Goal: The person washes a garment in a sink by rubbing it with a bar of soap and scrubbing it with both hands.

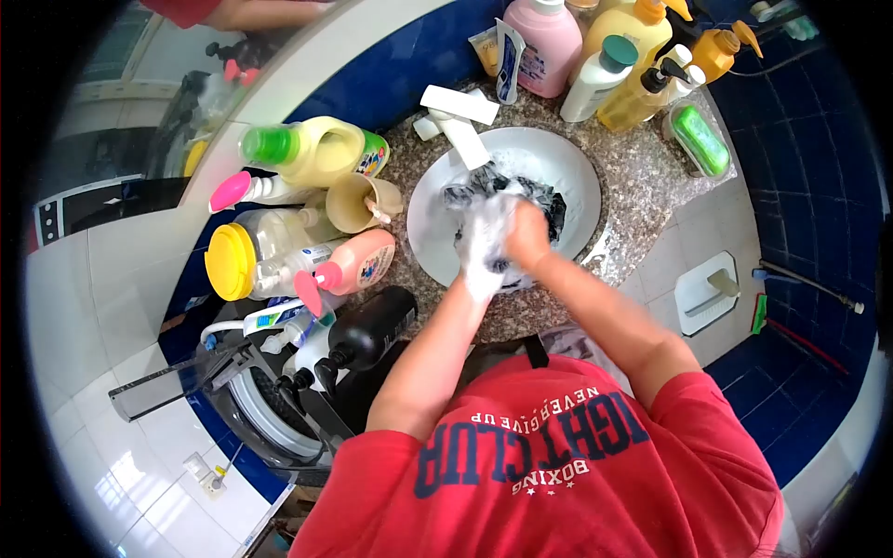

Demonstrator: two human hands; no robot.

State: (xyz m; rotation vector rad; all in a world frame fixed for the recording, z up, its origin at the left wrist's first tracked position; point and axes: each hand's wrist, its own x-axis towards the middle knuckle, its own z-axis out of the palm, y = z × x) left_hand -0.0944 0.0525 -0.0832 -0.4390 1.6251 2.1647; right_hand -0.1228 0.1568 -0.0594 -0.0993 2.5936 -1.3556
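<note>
In the white oval sink [428, 232] lies a dark wet cloth [555, 209] with foam on it. My left hand [486, 232], thickly coated in white suds, is over the cloth on the left of the basin. Against it, on the right, is my right hand [527, 232], its fingers pressed together and blurred. Both hands touch at the middle of the sink, with dark fabric around and beneath them. Foam hides the fingers of my left hand. The white faucet [462, 137] reaches over the sink's back edge.
Bottles, a beige cup [358, 203] and a pink pump bottle [363, 260] crowd the left counter. More bottles, including a large pink one [541, 46], stand behind the sink. A green soap box [699, 139] is at the right. A washing machine [270, 409] stands lower left.
</note>
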